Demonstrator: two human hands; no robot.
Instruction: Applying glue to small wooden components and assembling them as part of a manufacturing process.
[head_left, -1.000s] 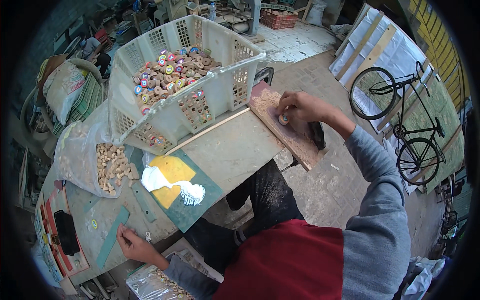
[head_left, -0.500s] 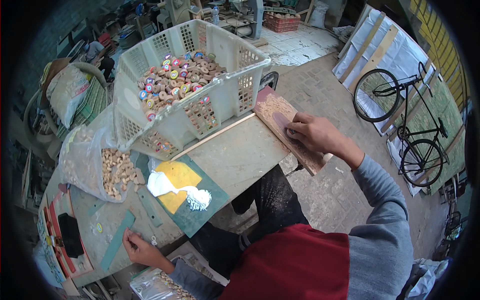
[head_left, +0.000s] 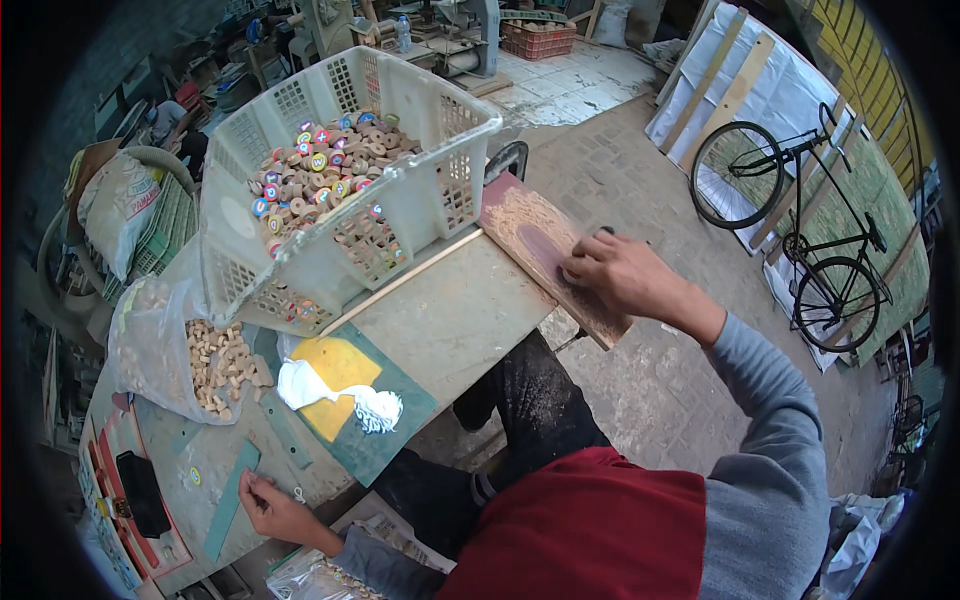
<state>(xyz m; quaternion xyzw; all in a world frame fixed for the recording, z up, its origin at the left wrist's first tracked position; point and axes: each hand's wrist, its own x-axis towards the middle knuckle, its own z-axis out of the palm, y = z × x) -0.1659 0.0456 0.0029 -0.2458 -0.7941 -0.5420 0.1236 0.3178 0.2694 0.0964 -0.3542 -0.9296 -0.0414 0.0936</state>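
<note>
My right hand (head_left: 632, 278) is closed, with its fingertips down on a long narrow sanding board (head_left: 515, 210). The small piece in its fingers is hidden by them. Pale sawdust covers much of the board, except for a bare purplish patch beside my fingers. On the left, my left hand (head_left: 285, 513) is over the table's near edge, its fingers curled together next to a green strip (head_left: 232, 500). Whatever it may hold is too small to make out. A small white ring-like bit (head_left: 299, 494) is close to that hand.
A large white plastic crate (head_left: 400, 215) holds many wooden discs (head_left: 320, 165), some with coloured faces. Left of it, a clear bag (head_left: 150, 350) spills small wooden pieces (head_left: 220, 365). A green sheet (head_left: 400, 435) carries yellow paper and a white crumpled thing. A black phone (head_left: 143, 495) lies far left.
The whole view has shifted, so most things appear further left. My right hand has turned a little over the board, and the small piece between its fingers no longer shows. My left hand stays by the strip.
</note>
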